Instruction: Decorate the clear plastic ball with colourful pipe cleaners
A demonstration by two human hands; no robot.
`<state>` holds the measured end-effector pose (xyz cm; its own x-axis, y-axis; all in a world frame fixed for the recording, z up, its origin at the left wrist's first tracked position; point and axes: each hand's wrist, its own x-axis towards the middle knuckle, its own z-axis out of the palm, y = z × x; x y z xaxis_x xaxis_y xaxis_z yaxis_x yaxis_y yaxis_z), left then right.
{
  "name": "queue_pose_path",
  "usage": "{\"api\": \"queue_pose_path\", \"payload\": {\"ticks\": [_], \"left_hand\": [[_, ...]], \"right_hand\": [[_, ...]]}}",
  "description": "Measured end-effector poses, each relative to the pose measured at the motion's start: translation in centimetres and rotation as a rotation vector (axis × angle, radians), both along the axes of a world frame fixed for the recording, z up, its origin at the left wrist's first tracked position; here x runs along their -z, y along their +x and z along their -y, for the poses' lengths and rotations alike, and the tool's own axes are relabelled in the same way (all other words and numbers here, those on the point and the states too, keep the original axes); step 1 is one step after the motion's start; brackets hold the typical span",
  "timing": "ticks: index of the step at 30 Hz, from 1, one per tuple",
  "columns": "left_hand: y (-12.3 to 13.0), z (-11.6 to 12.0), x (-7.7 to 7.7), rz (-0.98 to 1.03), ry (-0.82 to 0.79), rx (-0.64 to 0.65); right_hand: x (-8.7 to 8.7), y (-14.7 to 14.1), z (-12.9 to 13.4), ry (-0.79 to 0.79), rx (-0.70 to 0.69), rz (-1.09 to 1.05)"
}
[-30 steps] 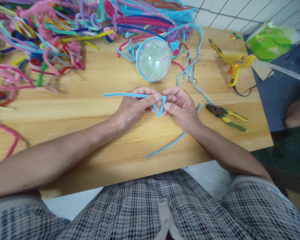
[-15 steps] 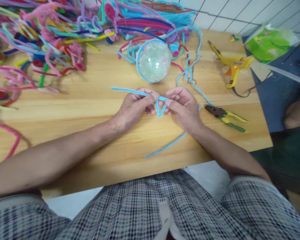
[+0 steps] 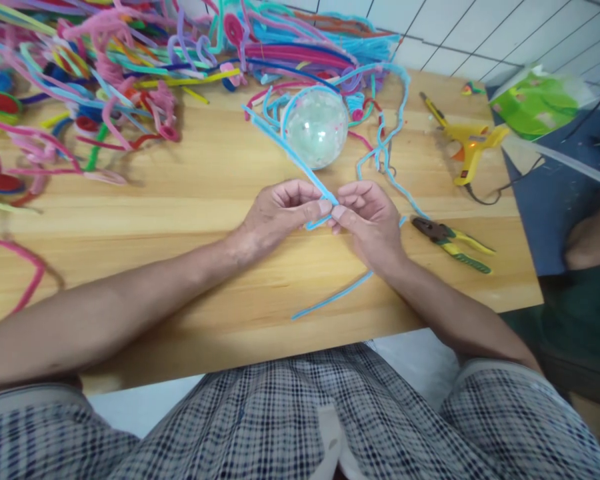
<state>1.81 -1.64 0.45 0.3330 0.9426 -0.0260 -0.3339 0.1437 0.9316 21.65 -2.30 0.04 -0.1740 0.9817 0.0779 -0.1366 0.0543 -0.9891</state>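
Between my fingertips is a bent blue pipe cleaner [image 3: 297,159], its long part slanting up and left past the ball. My left hand [image 3: 293,207] pinches it near the fold, where a short bent end pokes out below the thumb. My right hand [image 3: 365,217] grips the same fold from the other side, thumb against fingers. Just beyond my hands sits a clear round ball [image 3: 316,127] with a blue strip around its left edge. A second blue pipe cleaner [image 3: 333,297] lies on the table, partly hidden under my right hand.
Yellow-green pliers [image 3: 453,245] lie to the right on the wooden table [image 3: 180,220]. Behind them are a yellow glue gun [image 3: 473,150] with a cord and a yellow cutter [image 3: 433,109]. Colourful pipe cleaners [image 3: 110,73] heap up at the back left. Another person's arm [image 3: 595,233] shows at the right.
The held pipe cleaner's long part has swung from nearly level to slanting up and left. Its V-shaped bend has turned leftward, and my hands have come closer together.
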Motion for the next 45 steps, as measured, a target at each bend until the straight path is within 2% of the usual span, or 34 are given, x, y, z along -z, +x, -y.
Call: {"api": "queue_pose_path", "payload": {"ticks": [5,9,12,20,38,45], "left_hand": [[-0.1,0.3,0.0,-0.065,0.006,-0.058],[-0.2,0.4,-0.2,-0.123,0.010,-0.042],[-0.2,0.5,-0.3,-0.128,0.009,-0.023],[-0.2,0.4,-0.2,-0.129,0.044,-0.070],[0.1,0.6,-0.5,-0.114,0.066,-0.102],[0.2,0.8,-0.8,-0.138,0.091,-0.107]], "right_hand": [[-0.3,-0.1,0.4,0.058,0.004,0.072],[-0.7,0.0,0.4,0.089,0.050,0.145],[-0.8,0.0,0.2,0.099,0.056,0.176],[-0.7,-0.2,0.4,0.164,0.040,0.186],[-1.0,-0.5,0.6,0.193,0.058,0.270],[-1.2,-0.4,0.6,0.144,0.032,0.247]]}}
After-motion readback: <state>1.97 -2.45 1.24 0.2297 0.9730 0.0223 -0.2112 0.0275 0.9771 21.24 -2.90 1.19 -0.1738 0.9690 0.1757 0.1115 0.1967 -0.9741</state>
